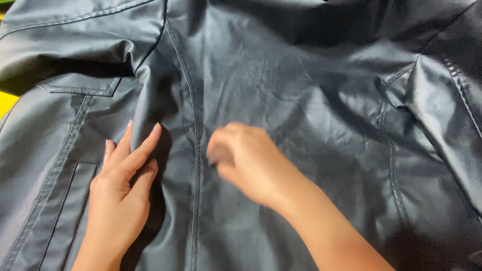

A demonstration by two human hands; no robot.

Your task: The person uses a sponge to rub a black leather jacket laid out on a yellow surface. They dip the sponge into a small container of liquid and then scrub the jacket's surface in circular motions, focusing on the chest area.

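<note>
Two hands rest on your dark, glossy, creased jacket (301,100): your left hand (120,185) lies flat, fingers spread; your right hand (246,160) is blurred, fingers curled, grip unclear.

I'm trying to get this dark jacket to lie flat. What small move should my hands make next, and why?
Probably sweep the right hand outward across the dark jacket, away from the centre seam. The left hand lies flat with fingers spread beside a raised fold, pinning that side, while the right hand, loosely curled and blurred, sits by the seam and creases fan out to its right.
</note>
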